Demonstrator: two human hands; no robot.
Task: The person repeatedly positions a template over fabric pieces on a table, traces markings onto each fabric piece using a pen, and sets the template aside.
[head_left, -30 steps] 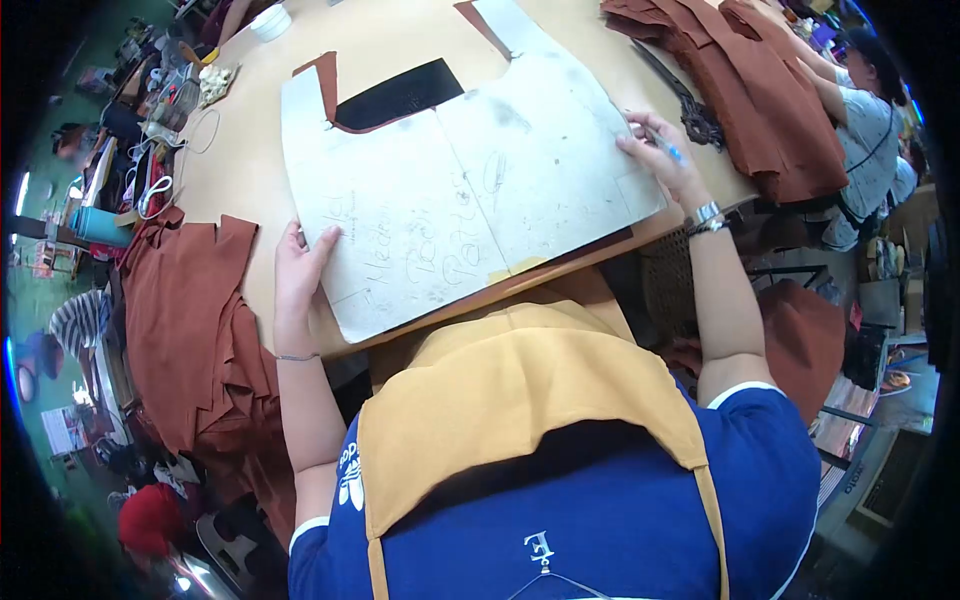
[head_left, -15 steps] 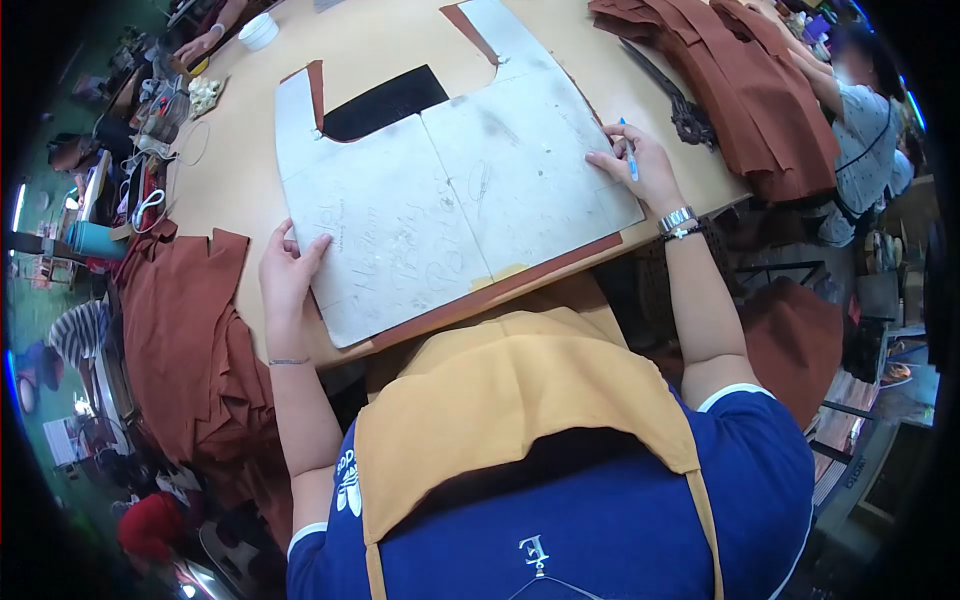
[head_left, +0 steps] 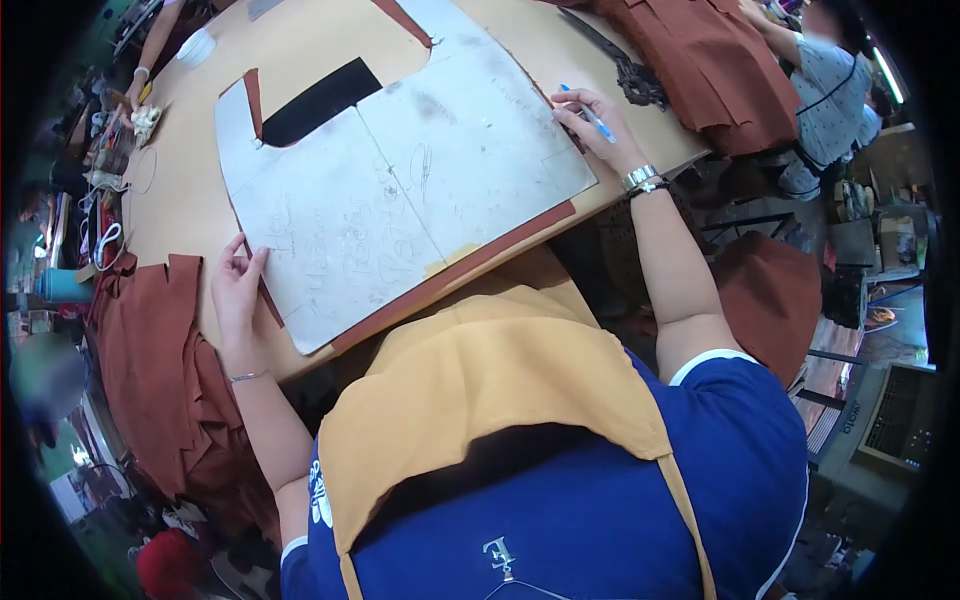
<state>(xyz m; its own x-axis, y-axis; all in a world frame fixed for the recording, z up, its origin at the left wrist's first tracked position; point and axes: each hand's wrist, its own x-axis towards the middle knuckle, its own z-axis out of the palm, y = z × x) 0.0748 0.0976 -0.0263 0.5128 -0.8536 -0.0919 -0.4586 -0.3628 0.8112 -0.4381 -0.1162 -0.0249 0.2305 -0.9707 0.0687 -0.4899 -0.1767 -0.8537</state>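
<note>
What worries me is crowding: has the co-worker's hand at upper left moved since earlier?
Yes: judged against the white tub, the co-worker's hand moved lower in view.

The pattern board (head_left: 330, 215) lies on fabric (head_left: 545, 225), left of scissors (head_left: 640, 82).

We see a pale grey template (head_left: 400, 180) with dark handwriting (head_left: 398, 262), reddish-brown material (head_left: 548, 220), a blue-and-white pen (head_left: 598, 122), a mustard-yellow apron (head_left: 490, 370), and a blue shirt (head_left: 560, 500) with white trim (head_left: 712, 358).
</note>
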